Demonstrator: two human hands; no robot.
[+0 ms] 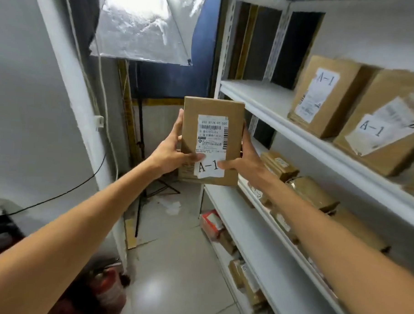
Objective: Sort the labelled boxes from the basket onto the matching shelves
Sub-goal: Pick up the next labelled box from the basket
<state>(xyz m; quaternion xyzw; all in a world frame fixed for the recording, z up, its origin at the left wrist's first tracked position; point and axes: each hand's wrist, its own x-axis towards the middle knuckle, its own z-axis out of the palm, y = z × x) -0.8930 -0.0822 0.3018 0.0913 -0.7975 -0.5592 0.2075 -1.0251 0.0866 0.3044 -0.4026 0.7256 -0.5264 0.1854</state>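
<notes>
I hold a brown cardboard box (212, 114) upright in front of me, its white label marked "A-1" facing me. My left hand (171, 153) grips its left edge with the thumb on the label. My right hand (245, 158) grips its right edge, thumb also on the label. The box hovers just left of the white shelving unit (258, 99). On the upper shelf at right stand two brown boxes labelled "A-1" (327, 95) (380, 131). The basket is not in view.
The shelf below holds several small brown boxes (279, 164). Lower shelves hold more parcels (241, 277) and a red-and-white box (212, 224). A light stand with a silver softbox (145, 23) stands ahead on the tiled floor. A red fire extinguisher (108, 283) sits lower left.
</notes>
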